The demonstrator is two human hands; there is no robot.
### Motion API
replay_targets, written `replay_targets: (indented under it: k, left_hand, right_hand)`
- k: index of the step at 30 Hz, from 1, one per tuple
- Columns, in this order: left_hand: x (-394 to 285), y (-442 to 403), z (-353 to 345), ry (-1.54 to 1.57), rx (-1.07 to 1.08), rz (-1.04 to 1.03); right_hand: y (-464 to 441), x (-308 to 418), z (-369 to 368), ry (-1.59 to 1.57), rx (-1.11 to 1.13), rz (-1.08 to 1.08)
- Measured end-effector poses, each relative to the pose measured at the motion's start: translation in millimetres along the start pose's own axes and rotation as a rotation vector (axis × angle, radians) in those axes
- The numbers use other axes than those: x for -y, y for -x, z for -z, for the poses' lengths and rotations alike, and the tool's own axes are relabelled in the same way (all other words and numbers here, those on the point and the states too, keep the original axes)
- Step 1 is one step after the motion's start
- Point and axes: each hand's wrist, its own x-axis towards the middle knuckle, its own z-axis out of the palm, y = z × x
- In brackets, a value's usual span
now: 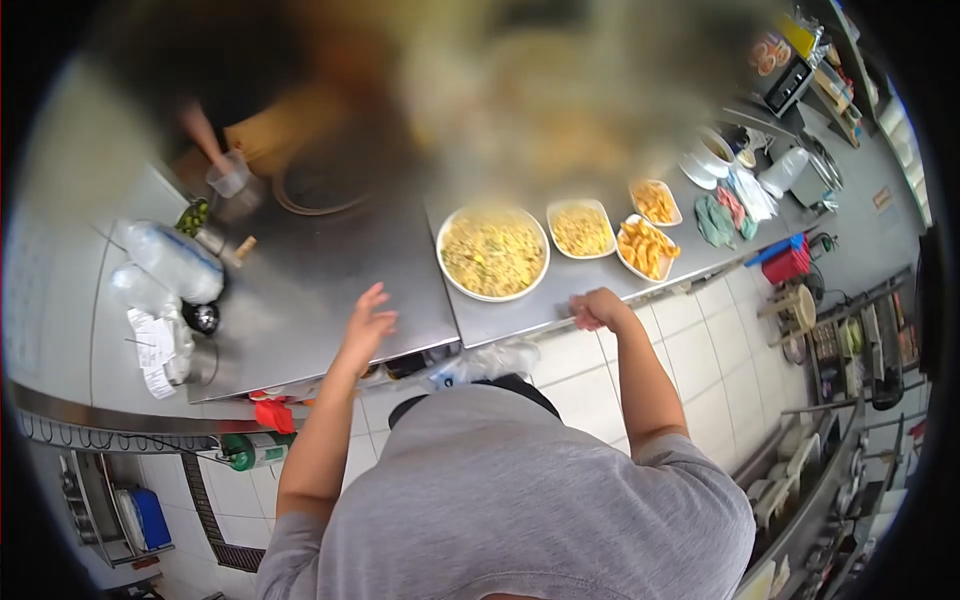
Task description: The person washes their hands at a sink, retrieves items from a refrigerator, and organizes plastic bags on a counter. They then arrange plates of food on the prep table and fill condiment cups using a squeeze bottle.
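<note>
My left hand (368, 328) is over the front edge of the steel counter, its fingers spread and nothing in it. Close to the counter edge on the other side, my right hand (598, 309) has loosely bent, slightly blurred fingers, apart from one another, with nothing visible in them. Between and beyond the hands stands a large round white bowl (497, 297) full of yellow fried rice (494, 250). To its right is a smaller squarish bowl of similar yellow food (581, 230). Golden fried pieces (648, 247) fill another white bowl nearest my right hand, with more fried pieces (655, 202) in a bowl behind.
At left, plastic bags (175, 262), a paper receipt (152, 350) and a metal container (203, 360) line the counter. Another person's hand (207, 140) holds a clear plastic cup (229, 175). Cloths (716, 220) lie at right. A blur covers the top middle.
</note>
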Motion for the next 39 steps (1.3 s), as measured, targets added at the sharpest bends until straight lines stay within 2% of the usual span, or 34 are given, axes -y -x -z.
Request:
replay_targets:
  k: [2, 3, 5, 6, 8, 9, 12, 16, 19, 20, 23, 24, 25, 29, 31, 32, 33, 34, 36, 37, 39]
  left_hand:
    - [-3, -21, -52, 0.356, 0.117, 0.282]
    - [7, -35, -73, 0.516, 0.167, 0.38]
    - [24, -64, -104, 0.581, 0.206, 0.399]
    - [29, -76, -118, 0.643, 0.248, 0.407]
    - [36, -92, -141, 0.669, 0.137, 0.463]
    - [34, -98, -149, 0.69, 0.035, 0.517]
    - [25, -100, -156, 0.663, -0.106, 0.485]
    - [22, -84, -149, 0.774, -0.28, 0.512]
    - [22, -50, -103, 0.744, -0.338, 0.473]
    - [24, -42, -85, 0.714, -0.432, 0.478]
    - [35, -29, -23, 0.674, -0.527, 0.379]
    - [57, -29, 27, 0.715, -0.546, 0.364]
    - [65, -27, 52, 0.69, -0.529, 0.347]
    - [69, -32, 133, 0.592, -0.469, 0.358]
    - [63, -33, 176, 0.219, -0.408, 0.546]
    - [43, -30, 189, -0.004, -0.48, 0.618]
    - [28, -35, 198, -0.406, -0.536, 0.635]
    - [127, -44, 287, -1.253, -0.346, 0.386]
    - [15, -60, 220, -0.926, -0.672, 0.072]
    - [-12, -72, 191, -0.914, -0.618, 0.043]
    - [-45, -98, 136, -0.586, -0.397, -0.137]
  right_hand:
    - [11, 8, 0, -0.388, -0.011, 0.082]
    - [4, 9, 1, -0.384, -0.007, 0.07]
    - [-16, 14, 7, -0.831, 0.091, 0.098]
    - [-31, 13, 9, -0.82, 0.103, 0.091]
    - [-62, 18, 10, -1.104, 0.154, 0.142]
    - [-68, 25, 10, -1.167, 0.125, 0.113]
    - [-75, 37, 12, -1.176, 0.043, 0.1]
    - [-78, 37, 23, -1.103, 0.119, 0.072]
    - [-65, 47, 5, -0.981, 0.269, 0.082]
    - [-55, 57, -9, -0.952, 0.301, 0.068]
    - [-32, 109, -58, -0.89, 0.398, 0.058]
    - [-39, 121, -94, -0.916, 0.449, 0.052]
    - [-53, 137, -121, -0.93, 0.504, 0.063]
    - [-58, 207, -201, -0.895, 0.472, 0.023]
    - [-68, 228, -239, -0.917, 0.414, 0.026]
    - [-79, 231, -258, -0.948, 0.403, 0.035]
    - [-87, 231, -270, -0.943, 0.49, 0.063]
    - [-92, 226, -273, -0.936, 0.57, 0.092]
    - [-60, 234, -248, -0.832, 0.626, 0.096]
    - [-50, 228, -229, -0.862, 0.569, 0.091]
    - [-34, 208, -192, -0.581, 0.65, 0.175]
